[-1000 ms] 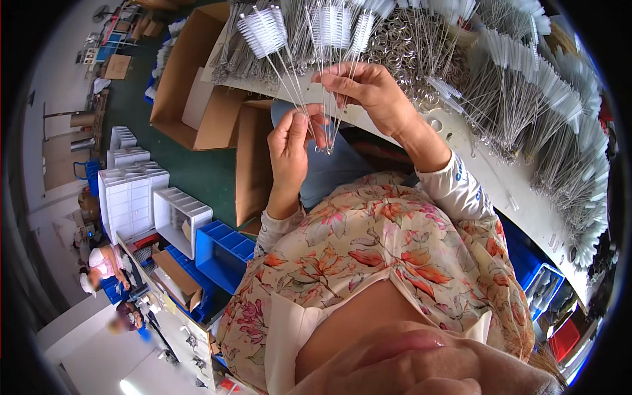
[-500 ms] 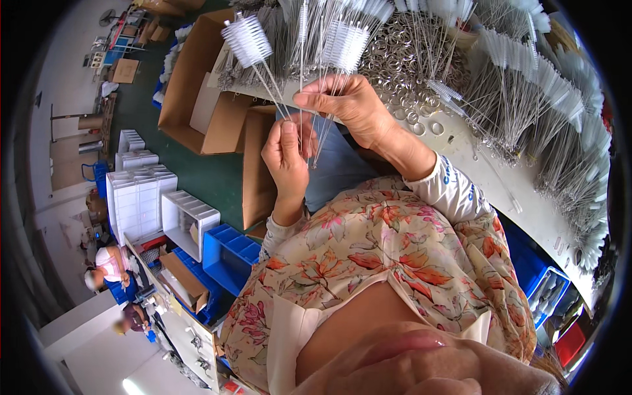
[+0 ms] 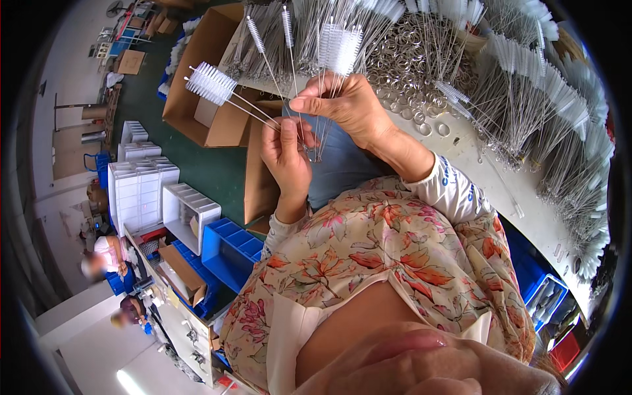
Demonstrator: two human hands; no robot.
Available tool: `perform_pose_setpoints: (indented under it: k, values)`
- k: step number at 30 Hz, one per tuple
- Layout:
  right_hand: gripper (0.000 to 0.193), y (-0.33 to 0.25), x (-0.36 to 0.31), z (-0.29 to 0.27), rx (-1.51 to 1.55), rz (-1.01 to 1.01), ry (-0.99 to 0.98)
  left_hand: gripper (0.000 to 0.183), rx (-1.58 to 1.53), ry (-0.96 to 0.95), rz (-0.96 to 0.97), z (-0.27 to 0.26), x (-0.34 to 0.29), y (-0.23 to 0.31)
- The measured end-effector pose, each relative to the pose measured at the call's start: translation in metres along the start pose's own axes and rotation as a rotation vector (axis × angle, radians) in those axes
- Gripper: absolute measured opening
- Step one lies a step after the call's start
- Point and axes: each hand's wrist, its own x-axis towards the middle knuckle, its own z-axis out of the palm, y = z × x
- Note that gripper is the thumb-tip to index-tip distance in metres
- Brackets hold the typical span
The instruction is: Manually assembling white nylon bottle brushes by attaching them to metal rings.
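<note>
Wire-handled cleaning brushes are in both of my hands, held up in front of my body. My left hand [image 3: 288,158] pinches the twisted wire stems of a wide white-bristled brush [image 3: 212,84], which leans out to the left. Two narrow brushes [image 3: 255,35] fan upward between the hands; which fingers grip their stems is unclear. My right hand [image 3: 349,108] is closed around the stems of another wide white brush [image 3: 340,49], which stands nearly upright. The lower stem ends hang between my hands, partly covered by fingers.
Piles of similar brushes [image 3: 520,99] cover the worktable [image 3: 507,181] on the far and right sides. A heap of metal rings [image 3: 401,62] lies among them. Open cardboard boxes [image 3: 227,131] stand left of the table, with white crates [image 3: 191,207] and blue bins [image 3: 230,247] on the floor. Two people sit farther left.
The wide brush in my left hand has tilted down to the left. Two narrow brushes now spread apart, where one upright narrow head showed before. My right hand has barely moved.
</note>
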Motion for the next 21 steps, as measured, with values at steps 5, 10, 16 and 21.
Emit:
perform_pose_setpoints:
  k: [5,10,16,21]
  values:
    - [0.009,0.0,0.004,0.003,-0.025,-0.022,-0.012,0.018,-0.03,0.029,-0.011,-0.004,0.003,-0.003]
    - [0.009,-0.008,-0.007,0.012,-0.122,0.114,-0.107,0.029,-0.345,0.226,-0.259,-0.032,-0.018,-0.031]
    - [0.009,-0.003,-0.007,0.018,0.055,0.117,-0.37,0.036,0.323,-0.483,-0.899,-0.066,-0.045,0.045]
    - [0.015,-0.002,0.007,0.024,0.269,0.318,-0.332,0.009,1.032,-0.413,0.232,-0.042,-0.025,0.116]
